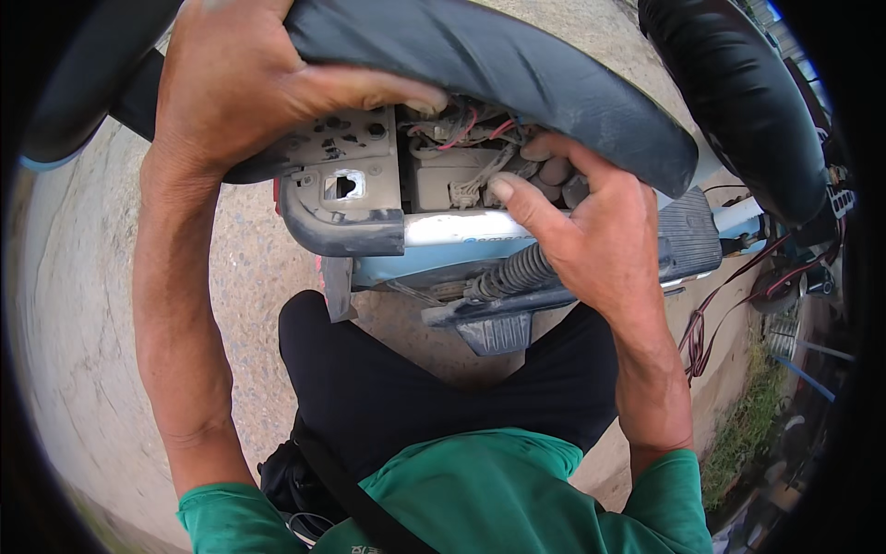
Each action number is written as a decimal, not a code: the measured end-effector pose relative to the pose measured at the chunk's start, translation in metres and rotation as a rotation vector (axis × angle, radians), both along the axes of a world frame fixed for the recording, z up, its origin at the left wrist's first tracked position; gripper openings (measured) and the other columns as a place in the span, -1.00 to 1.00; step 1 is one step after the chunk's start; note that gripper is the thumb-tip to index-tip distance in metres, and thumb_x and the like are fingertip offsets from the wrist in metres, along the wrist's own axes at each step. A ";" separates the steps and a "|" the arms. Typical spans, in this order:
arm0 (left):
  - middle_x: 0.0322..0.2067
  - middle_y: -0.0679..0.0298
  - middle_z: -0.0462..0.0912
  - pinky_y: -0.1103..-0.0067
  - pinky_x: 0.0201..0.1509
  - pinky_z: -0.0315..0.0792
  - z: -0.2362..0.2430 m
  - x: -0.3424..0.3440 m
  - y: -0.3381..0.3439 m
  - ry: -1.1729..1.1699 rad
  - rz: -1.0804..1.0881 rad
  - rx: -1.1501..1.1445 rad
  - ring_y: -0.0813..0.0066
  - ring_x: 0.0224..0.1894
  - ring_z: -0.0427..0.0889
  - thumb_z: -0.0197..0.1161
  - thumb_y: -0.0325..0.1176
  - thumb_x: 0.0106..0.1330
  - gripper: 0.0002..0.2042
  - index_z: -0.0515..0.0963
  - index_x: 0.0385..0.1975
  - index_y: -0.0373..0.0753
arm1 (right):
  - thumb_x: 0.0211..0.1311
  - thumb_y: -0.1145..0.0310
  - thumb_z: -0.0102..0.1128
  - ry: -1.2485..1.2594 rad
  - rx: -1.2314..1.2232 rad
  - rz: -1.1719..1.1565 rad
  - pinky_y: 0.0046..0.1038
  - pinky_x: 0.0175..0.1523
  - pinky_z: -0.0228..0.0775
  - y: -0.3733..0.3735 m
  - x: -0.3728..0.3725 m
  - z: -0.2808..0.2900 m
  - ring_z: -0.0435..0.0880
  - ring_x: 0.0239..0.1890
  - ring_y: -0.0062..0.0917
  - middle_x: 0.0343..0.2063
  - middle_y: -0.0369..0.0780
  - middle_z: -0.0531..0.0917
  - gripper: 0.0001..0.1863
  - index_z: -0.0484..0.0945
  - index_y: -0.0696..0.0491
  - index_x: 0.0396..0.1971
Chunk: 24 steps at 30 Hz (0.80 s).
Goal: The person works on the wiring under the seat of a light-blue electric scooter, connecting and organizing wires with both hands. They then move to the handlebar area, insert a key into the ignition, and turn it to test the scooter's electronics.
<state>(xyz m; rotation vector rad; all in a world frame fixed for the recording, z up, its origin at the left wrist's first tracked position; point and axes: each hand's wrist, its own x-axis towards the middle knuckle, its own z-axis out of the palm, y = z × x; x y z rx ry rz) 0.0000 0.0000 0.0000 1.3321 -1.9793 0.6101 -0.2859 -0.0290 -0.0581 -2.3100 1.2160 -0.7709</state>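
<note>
My left hand (235,78) grips the left end of a raised black padded scooter seat (498,60). Its thumb lies along the lower edge; its other fingers are mostly hidden. Below the seat, a dusty compartment of a light blue scooter (425,263) is exposed. It contains tangled red and grey wires (457,129) and a pale wire connector (464,195). My right hand (604,226) reaches in at the right, thumb and index finger apart beside the grey wires and several round dark parts (556,172). Whether the fingertips touch the wires is unclear.
A metal plate (355,189) with a square cutout sits left of the compartment. A coil spring (510,275) and a black footrest (496,334) jut toward my knees. Another black seat (738,102) stands at the upper right, with loose dark red cables (706,328) below it.
</note>
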 end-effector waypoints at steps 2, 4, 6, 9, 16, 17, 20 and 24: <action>-0.40 0.16 0.71 0.40 -0.16 0.61 0.004 0.008 0.002 -0.075 0.014 0.041 0.20 -0.30 0.75 0.88 0.10 -0.33 -0.32 0.67 -0.34 -0.26 | 0.24 0.17 0.61 0.046 -0.130 0.052 -0.35 -0.19 0.54 0.001 0.002 0.001 0.67 -0.41 -0.47 -0.49 -0.20 0.71 -0.60 0.77 0.20 -0.14; -0.40 0.15 0.71 0.40 -0.17 0.61 0.004 -0.003 0.001 -0.037 -0.011 -0.005 0.19 -0.31 0.75 0.88 0.10 -0.33 -0.32 0.67 -0.34 -0.26 | 0.26 0.22 0.56 0.022 -0.045 0.000 -0.35 -0.19 0.53 0.004 0.008 -0.003 0.66 -0.41 -0.47 -0.48 -0.19 0.71 -0.65 0.77 0.21 -0.16; -0.41 0.15 0.70 0.41 -0.18 0.60 0.008 -0.005 0.002 -0.025 -0.036 -0.022 0.18 -0.32 0.74 0.87 0.10 -0.33 -0.32 0.66 -0.34 -0.26 | 0.27 0.28 0.52 -0.015 -0.016 -0.016 -0.36 -0.18 0.53 0.005 0.011 -0.004 0.65 -0.40 -0.47 -0.47 -0.18 0.71 -0.70 0.77 0.23 -0.18; -0.40 0.14 0.70 0.40 -0.18 0.60 0.008 -0.001 0.002 -0.037 -0.051 -0.010 0.16 -0.32 0.74 0.87 0.09 -0.31 -0.33 0.66 -0.34 -0.26 | 0.28 0.34 0.45 -0.081 -0.016 0.000 -0.38 -0.15 0.53 0.005 0.012 -0.003 0.65 -0.38 -0.49 -0.44 -0.16 0.73 -0.75 0.76 0.23 -0.20; -0.39 0.12 0.70 0.37 -0.19 0.59 0.003 0.009 -0.003 -0.024 -0.053 0.010 0.10 -0.33 0.73 0.84 0.11 -0.28 -0.32 0.66 -0.31 -0.25 | 0.30 0.38 0.40 -0.085 -0.016 0.016 -0.40 -0.07 0.53 0.004 0.004 -0.006 0.70 -0.32 -0.50 -0.41 -0.16 0.76 -0.77 0.77 0.23 -0.17; -0.39 0.11 0.70 0.36 -0.20 0.59 0.001 0.008 -0.003 -0.044 -0.031 0.010 0.08 -0.33 0.73 0.84 0.12 -0.27 -0.32 0.66 -0.31 -0.25 | 0.30 0.38 0.39 -0.072 -0.021 0.015 -0.40 -0.07 0.54 0.004 0.003 -0.006 0.70 -0.32 -0.49 -0.41 -0.16 0.76 -0.77 0.77 0.23 -0.16; -0.39 0.08 0.69 0.34 -0.20 0.59 0.000 0.007 -0.003 -0.058 0.030 0.051 0.04 -0.32 0.72 0.82 0.16 -0.26 -0.30 0.65 -0.31 -0.26 | 0.30 0.41 0.38 -0.090 -0.014 0.034 -0.34 0.02 0.54 0.004 0.002 -0.008 0.73 -0.21 -0.41 -0.25 -0.11 0.79 -0.79 0.79 0.18 -0.15; -0.42 0.07 0.66 0.33 -0.20 0.58 -0.001 0.007 -0.006 -0.026 0.015 0.077 0.02 -0.33 0.70 0.81 0.21 -0.26 -0.29 0.63 -0.35 -0.26 | 0.19 0.36 0.43 -0.112 -0.354 0.203 -0.21 0.12 0.53 0.005 -0.006 -0.020 0.76 -0.03 -0.19 -0.09 -0.10 0.80 -0.75 0.82 0.10 -0.15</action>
